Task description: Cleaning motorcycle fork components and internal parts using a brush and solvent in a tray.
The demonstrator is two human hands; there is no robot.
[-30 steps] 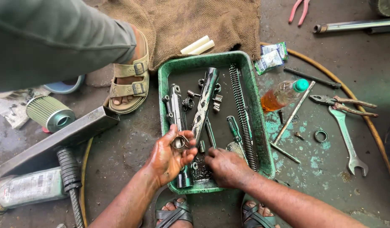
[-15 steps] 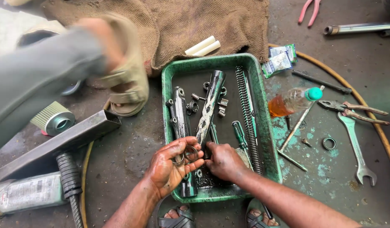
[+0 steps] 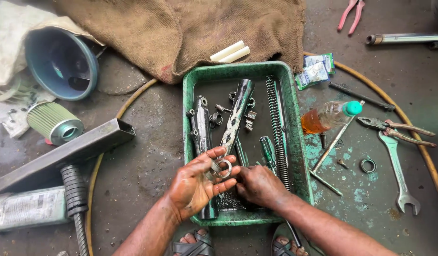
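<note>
My left hand (image 3: pixel 196 184), dark with oil, holds small metal rings (image 3: pixel 222 168) between its fingertips over the near part of a green plastic tray (image 3: pixel 189 85). My right hand (image 3: pixel 260 186) rests fingers-down inside the tray beside it, touching small parts in the oily bottom; what it grips is hidden. In the tray lie two fork tubes (image 3: pixel 237 114), a long coil spring (image 3: pixel 276 128), a green-handled screwdriver (image 3: pixel 266 149) and several bolts and washers (image 3: pixel 218 114).
Right of the tray lie a bottle of amber oil (image 3: pixel 329 114), pliers (image 3: pixel 396 127), a spanner (image 3: pixel 398 168), a thin rod (image 3: pixel 333 141) and a ring (image 3: pixel 368 165). A burlap sack (image 3: pixel 181 28) lies behind. At left are a blue bowl (image 3: pixel 62 61), an air filter (image 3: pixel 54 124) and a metal channel (image 3: pixel 62 154).
Another person's leg and sandalled foot at the upper left have left the view, uncovering the blue bowl. My left hand has shifted right with the rings; my right hand stays in the tray.
</note>
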